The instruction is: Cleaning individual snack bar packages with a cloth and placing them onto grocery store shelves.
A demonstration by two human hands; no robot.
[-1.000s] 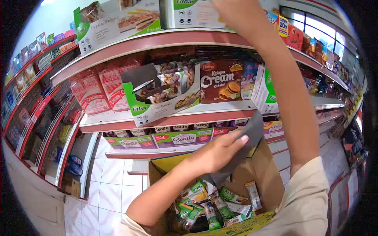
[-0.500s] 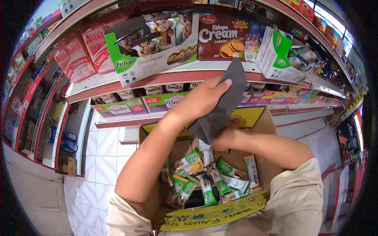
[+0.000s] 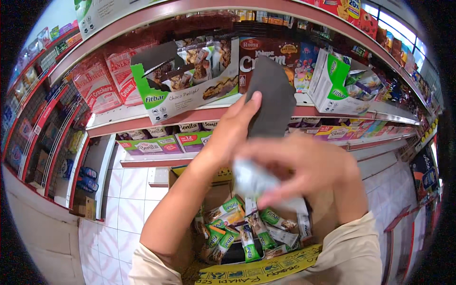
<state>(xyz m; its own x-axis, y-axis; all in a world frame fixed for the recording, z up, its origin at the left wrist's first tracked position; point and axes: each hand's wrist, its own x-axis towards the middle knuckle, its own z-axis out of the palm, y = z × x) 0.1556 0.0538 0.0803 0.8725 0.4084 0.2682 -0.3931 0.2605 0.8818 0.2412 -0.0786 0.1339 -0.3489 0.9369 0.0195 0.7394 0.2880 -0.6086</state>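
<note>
My left hand [image 3: 237,124] grips a dark grey piece of cardboard [image 3: 273,97], held upright in front of the shelf with its thumb along the near face. Close to its lower end, my right hand [image 3: 313,166] is smeared by motion and pinches a pale, silvery-white snack-bar wrapper [image 3: 252,178]. Below both hands is an open brown carton [image 3: 324,205] with a yellow-printed flap [image 3: 266,267] at its near side. Green-and-white wrapped snack bars [image 3: 248,242] lie loose in it, several of them. My right hand hides part of the carton and the cardboard's lower end.
On the shelf [image 3: 197,115] ahead stand a torn-open snack-bar box [image 3: 190,97], red cracker packs [image 3: 95,88], a brown biscuit box [image 3: 249,52] and another opened green-and-white box [image 3: 335,85]. Purple-and-green boxes [image 3: 152,146] line the shelf below. White tiled floor [image 3: 130,190] lies left of the carton.
My right hand has risen from over the carton, with a pale wrapper now showing in it. My left hand and the grey cardboard have shifted slightly left and down in view.
</note>
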